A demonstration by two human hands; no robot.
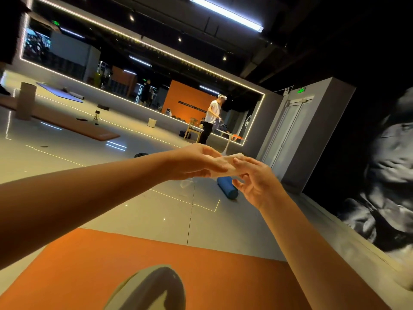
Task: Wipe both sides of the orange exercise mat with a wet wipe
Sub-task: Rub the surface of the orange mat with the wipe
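The orange exercise mat (pixel 201 269) lies flat on the floor at the bottom of the view, below my arms. Both hands are raised in front of me, well above the mat. A folded white wet wipe (pixel 230 163) sits between them. My left hand (pixel 196 162) holds its left end with fingers stretched along it. My right hand (pixel 254 180) pinches the right end between thumb and fingertips. Much of the wipe is hidden by the fingers.
A blue foam roller (pixel 228 189) lies on the pale floor beyond my hands. A person (pixel 211 119) stands by a chair near the mirror wall. Another orange mat (pixel 73 126) and a cylinder (pixel 25 101) are at the far left. A grey door (pixel 288 133) is at right.
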